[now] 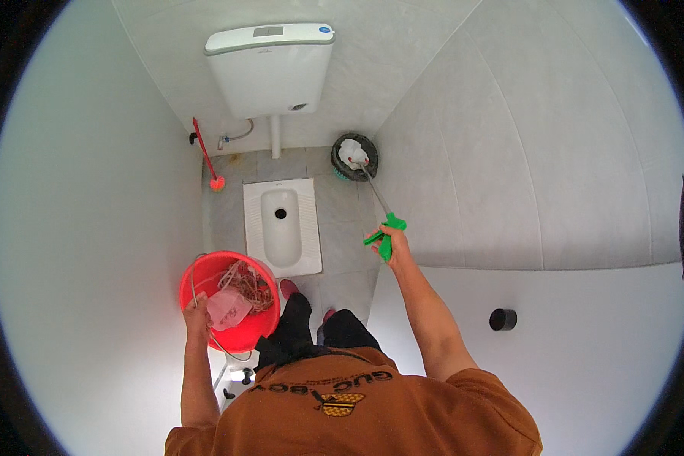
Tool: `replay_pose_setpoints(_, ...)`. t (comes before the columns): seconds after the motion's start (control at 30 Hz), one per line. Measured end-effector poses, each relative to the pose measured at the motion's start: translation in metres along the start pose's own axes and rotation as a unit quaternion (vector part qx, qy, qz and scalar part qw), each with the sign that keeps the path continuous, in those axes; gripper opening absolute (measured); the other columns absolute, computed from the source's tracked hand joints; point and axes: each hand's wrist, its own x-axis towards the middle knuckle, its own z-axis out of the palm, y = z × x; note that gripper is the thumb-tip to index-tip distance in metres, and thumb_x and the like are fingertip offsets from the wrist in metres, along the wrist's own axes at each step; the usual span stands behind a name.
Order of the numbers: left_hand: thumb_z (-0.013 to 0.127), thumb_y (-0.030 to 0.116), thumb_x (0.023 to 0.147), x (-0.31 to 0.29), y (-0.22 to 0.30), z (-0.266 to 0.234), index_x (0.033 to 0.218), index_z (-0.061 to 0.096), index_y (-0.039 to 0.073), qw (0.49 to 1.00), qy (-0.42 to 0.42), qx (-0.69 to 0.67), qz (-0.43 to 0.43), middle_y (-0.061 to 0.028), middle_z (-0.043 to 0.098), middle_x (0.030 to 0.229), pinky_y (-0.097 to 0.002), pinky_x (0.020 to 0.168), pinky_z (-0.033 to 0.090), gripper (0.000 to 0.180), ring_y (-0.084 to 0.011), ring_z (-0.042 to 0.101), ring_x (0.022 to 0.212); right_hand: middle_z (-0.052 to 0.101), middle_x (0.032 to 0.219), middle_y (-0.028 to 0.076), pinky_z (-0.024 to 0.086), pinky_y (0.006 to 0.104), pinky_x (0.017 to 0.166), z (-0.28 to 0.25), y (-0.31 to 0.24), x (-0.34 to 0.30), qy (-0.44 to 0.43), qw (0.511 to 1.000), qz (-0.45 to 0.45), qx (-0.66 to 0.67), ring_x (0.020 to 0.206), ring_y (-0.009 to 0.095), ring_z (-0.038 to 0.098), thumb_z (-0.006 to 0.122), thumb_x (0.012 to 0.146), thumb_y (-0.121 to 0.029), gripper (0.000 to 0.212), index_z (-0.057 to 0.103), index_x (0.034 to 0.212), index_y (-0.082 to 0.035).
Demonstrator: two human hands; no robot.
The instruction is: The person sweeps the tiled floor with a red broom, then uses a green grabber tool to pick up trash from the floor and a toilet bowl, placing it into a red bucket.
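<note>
My right hand (395, 245) is closed round the green handle of a litter picker (378, 191). The picker's thin grey shaft reaches forward to a small dark wastebasket (336, 157) in the far right corner. Its tip meets crumpled white paper (352, 151) in that basket; whether the jaws grip the paper, I cannot tell. On the left, my left hand (196, 313) grips a red bucket (239, 337) at its rim, by the wire handle. Inside the bucket lie a pinkish, see-through plastic bag (228, 307) and a tangle of pale strands (252, 284).
A white squat toilet (310, 228) is set in the grey tiled floor before my feet. Above it hangs a white cistern (270, 76) with a downpipe (276, 137). A red toilet brush (217, 183) leans at the left wall near a tap (222, 142). Walls close in on both sides.
</note>
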Motion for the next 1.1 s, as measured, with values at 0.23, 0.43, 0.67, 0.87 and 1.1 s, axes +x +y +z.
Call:
replay_pose_setpoints(0.23, 0.059, 0.024, 0.085, 0.011, 0.011, 0.017, 0.093, 0.059, 0.007, 0.996, -0.012, 0.078, 0.042, 0.003, 0.042, 0.051, -0.0236, 0.032, 0.03, 0.019, -0.0085, 0.037, 0.037, 0.059, 0.086, 0.0, 0.043, 0.0435, 0.075, 0.013, -0.016, 0.042, -0.037, 0.998, 0.044, 0.022, 0.093, 0.019, 0.06, 0.054, 0.083, -0.023, 0.009, 0.053, 0.086, -0.015)
replay_pose_setpoints(0.43, 0.059, 0.021, 0.086, 0.008, 0.0, 0.019, 0.099, 0.059, 0.005, 0.995, -0.003, 0.085, 0.052, 0.0021, 0.045, 0.053, -0.0237, 0.033, 0.032, 0.021, -0.0085, 0.039, 0.038, 0.059, 0.086, 0.001, 0.041, 0.0439, 0.077, 0.018, -0.026, 0.063, -0.028, 0.998, 0.055, 0.017, 0.092, 0.02, 0.059, 0.054, 0.083, -0.024, 0.009, 0.054, 0.082, -0.015)
replay_pose_setpoints(0.67, 0.059, 0.02, 0.086, 0.008, -0.006, 0.025, 0.105, 0.06, 0.004, 0.999, 0.006, 0.034, 0.03, 0.0021, 0.047, 0.055, -0.0228, 0.034, 0.032, 0.025, -0.0084, 0.04, 0.039, 0.062, 0.091, 0.006, 0.041, 0.0433, 0.079, 0.027, -0.035, 0.093, 0.004, 0.996, 0.09, 0.009, 0.092, 0.021, 0.059, 0.052, 0.083, -0.023, 0.012, 0.056, 0.082, -0.012)
replay_pose_setpoints(0.87, 0.059, 0.021, 0.085, 0.002, -0.014, 0.019, 0.105, 0.059, 0.006, 0.998, 0.045, -0.02, 0.031, 0.005, 0.039, 0.051, -0.0204, 0.033, 0.03, 0.025, -0.0056, 0.035, 0.038, 0.062, 0.088, 0.007, 0.042, 0.0432, 0.075, 0.041, -0.048, 0.092, -0.001, 0.994, 0.107, -0.005, 0.091, 0.023, 0.06, 0.051, 0.082, -0.024, 0.013, 0.056, 0.082, -0.011)
replay_pose_setpoints(1.1, 0.059, 0.021, 0.085, -0.002, -0.026, 0.009, 0.106, 0.059, 0.007, 0.995, 0.067, -0.068, 0.034, 0.0052, 0.038, 0.051, -0.0196, 0.033, 0.03, 0.025, -0.0053, 0.034, 0.038, 0.06, 0.082, 0.006, 0.042, 0.0414, 0.062, 0.037, -0.049, 0.106, 0.032, 0.991, 0.115, -0.066, 0.081, 0.023, 0.062, 0.051, 0.082, -0.022, 0.011, 0.054, 0.084, -0.012)
